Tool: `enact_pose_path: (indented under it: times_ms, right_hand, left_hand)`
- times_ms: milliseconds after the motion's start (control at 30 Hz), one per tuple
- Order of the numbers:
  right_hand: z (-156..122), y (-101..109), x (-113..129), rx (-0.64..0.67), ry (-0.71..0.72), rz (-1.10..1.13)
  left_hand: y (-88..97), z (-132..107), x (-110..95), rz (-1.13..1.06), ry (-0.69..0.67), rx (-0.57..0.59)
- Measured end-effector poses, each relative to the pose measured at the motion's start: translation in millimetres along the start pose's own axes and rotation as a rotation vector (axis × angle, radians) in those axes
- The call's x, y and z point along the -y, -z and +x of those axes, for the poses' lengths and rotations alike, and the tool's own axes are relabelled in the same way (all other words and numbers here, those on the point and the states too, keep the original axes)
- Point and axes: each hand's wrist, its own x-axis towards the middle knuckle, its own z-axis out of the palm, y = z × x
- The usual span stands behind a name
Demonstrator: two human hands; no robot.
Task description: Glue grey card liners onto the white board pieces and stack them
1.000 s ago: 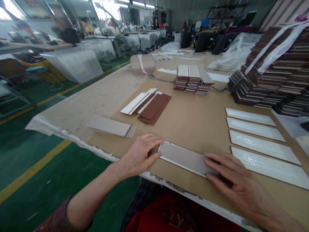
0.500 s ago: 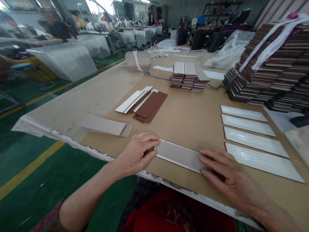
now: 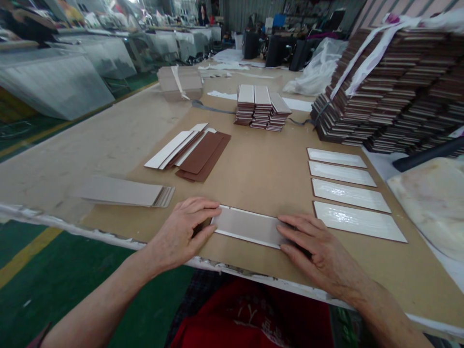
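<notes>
A grey board strip (image 3: 250, 226) with white margins lies flat near the table's front edge, between my hands. The fingers and thumb of my left hand (image 3: 190, 227) close round its left end. My right hand (image 3: 311, 246) grips the right end the same way, covering that corner. Left of my left hand rests a fanned stack of grey board strips (image 3: 123, 191). Beyond it lie brown strips (image 3: 203, 152) and white-faced strips (image 3: 170, 147), overlapping. To the right, several white strips (image 3: 358, 220) with a wet-looking shine are laid out in a column.
Behind stand piles of finished-looking strips (image 3: 261, 104) and a tied grey bundle (image 3: 179, 82). A tall stack of brown-edged panels (image 3: 395, 92) rises at the right, with a dark rod (image 3: 429, 153) and stained cloth (image 3: 431, 203) nearer. The table edge (image 3: 232, 268) runs before me.
The view has turned slightly to the right, so everything sits further left. Both hands keep their hold on the grey board strip, which shows no clear movement on the table.
</notes>
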Motion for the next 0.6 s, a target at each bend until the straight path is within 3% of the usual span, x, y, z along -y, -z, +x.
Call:
enact_pose_path:
  times_ms: [300,467,600]
  right_hand:
    - [2.2,3.8,9.3,0.061,-0.029,-0.09]
    - [9.4,6.2,22.9,0.083,-0.018,-0.151]
    - [17.9,3.6,39.1,0.173,-0.073,-0.245]
  left_hand:
    - [-0.5,-0.6,-3.3,0.081,-0.025,0.024]
    - [6.8,4.5,-8.0,0.183,-0.127,0.124]
    - [15.6,11.2,-19.8,0.311,-0.211,0.169]
